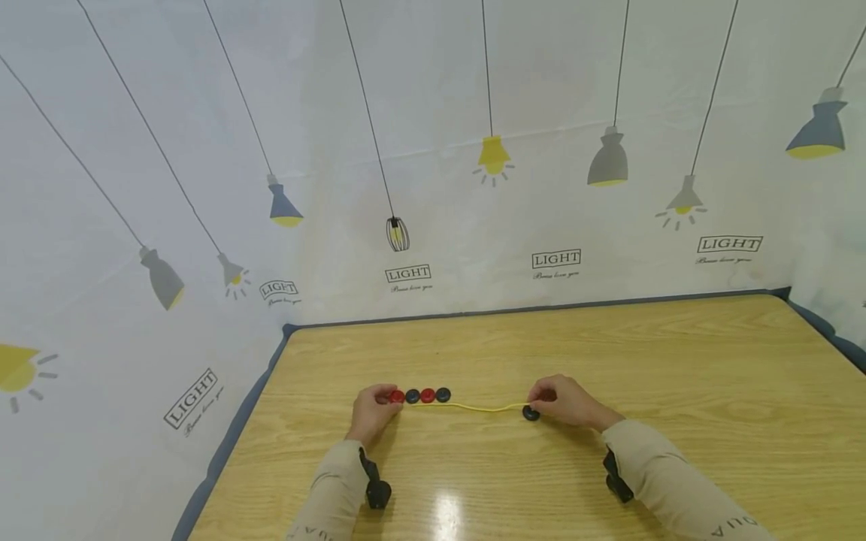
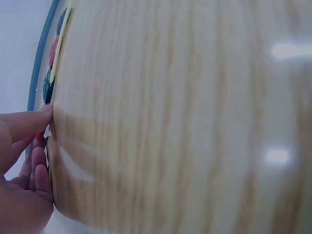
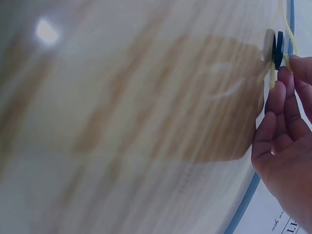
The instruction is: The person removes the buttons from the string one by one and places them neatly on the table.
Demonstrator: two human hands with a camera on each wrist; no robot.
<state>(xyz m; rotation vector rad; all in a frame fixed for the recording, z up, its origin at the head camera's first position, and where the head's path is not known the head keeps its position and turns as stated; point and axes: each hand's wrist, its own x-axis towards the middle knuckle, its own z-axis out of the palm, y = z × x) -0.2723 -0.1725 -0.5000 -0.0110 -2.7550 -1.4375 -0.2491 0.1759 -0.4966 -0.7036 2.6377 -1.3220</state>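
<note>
The left hand (image 1: 370,412) pinches a red button (image 1: 396,396) at the left end of a row of buttons on the wooden table (image 1: 676,376); in the left wrist view the fingers (image 2: 29,122) curl against the tabletop with a sliver of red between them. The right hand (image 1: 564,400) pinches the other end of a thin yellow string (image 1: 473,407), and its fingertips rest just beside a single dark button (image 1: 531,413); in the right wrist view the fingers (image 3: 280,97) close on the string right at that dark button (image 3: 278,48), which stands on edge there.

The string runs nearly straight across the table between the two hands, sagging slightly near the right one. The row by the left hand holds four buttons, touching one another: red, dark (image 1: 412,396), red (image 1: 428,395), dark (image 1: 443,394). With the lone one by the right hand, that makes five buttons: two red, three dark. All are small and round. They lie toward the near middle of the table.

Both sleeves are beige, with a black strap mount at each wrist. The right sleeve (image 1: 676,481) bears some lettering near the bottom edge, too cut off to read.

Behind the table hangs a white backdrop (image 1: 433,113) printed with hanging lamps in grey, blue and yellow. The word "LIGHT" in a box shows five times, each with a line of script beneath that is too small to read.
</note>
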